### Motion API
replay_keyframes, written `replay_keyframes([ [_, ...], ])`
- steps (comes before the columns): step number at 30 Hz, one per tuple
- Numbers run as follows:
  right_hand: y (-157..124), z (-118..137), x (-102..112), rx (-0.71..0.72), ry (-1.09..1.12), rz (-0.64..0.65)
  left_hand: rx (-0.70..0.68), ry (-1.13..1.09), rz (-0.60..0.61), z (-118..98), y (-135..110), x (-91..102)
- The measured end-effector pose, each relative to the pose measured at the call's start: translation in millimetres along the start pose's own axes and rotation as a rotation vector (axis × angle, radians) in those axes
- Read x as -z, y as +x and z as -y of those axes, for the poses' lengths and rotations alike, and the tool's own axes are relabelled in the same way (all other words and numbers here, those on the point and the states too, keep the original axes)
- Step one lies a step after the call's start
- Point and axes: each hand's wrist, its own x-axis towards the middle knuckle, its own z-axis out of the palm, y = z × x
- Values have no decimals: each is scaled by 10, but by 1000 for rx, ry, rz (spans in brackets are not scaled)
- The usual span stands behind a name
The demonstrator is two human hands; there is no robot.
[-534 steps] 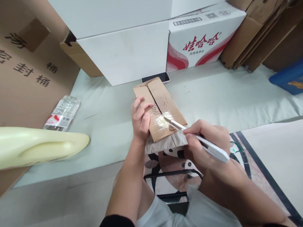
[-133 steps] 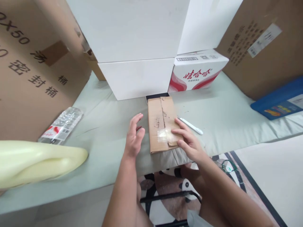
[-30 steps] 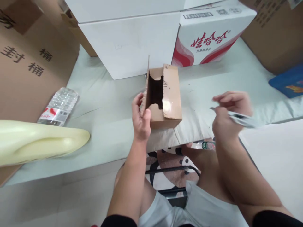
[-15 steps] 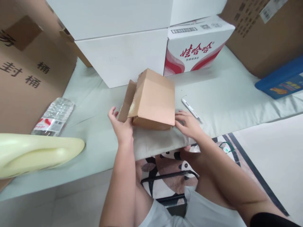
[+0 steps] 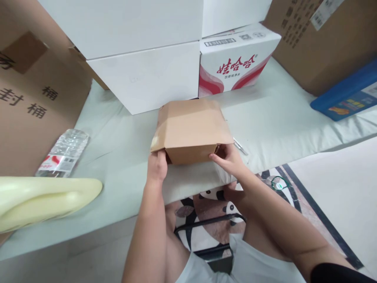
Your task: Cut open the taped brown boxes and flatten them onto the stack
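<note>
A small brown cardboard box sits near the front of the covered surface, its flaps spread outward on the left and right. At its near left corner, my left hand grips the box, with the fingers hidden beneath the left flap. My right hand holds the near right corner; the thumb lies along the front and the other fingers are under the right flap. Just right of the box lies a slim white pen-like thing, partly covered by the flap and hand.
White cartons stand behind the box, beside a red-and-white carton. To the left are a large brown carton, a clear plastic bottle and a pale yellow object. A blue package lies at right.
The box has turned and its right flap now spreads outward. My left hand has closed in under the left flap, and my right hand has moved from beside the box to its near right corner.
</note>
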Motion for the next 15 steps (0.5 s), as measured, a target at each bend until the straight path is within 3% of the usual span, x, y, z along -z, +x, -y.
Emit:
replay_keyframes([
  [4, 22, 16, 73, -60, 5, -211, -44, -87, 28, -93, -10, 78],
  [8, 48, -24, 146, -147, 247, -221, 103, -293, 141, -213, -35, 142],
  [12, 91, -65, 173, -316, 487, -274, 280, -404, 383, -306, -64, 194],
  [15, 114, -29, 196, -397, 611, -274, 322, -410, 540, -364, -77, 232],
])
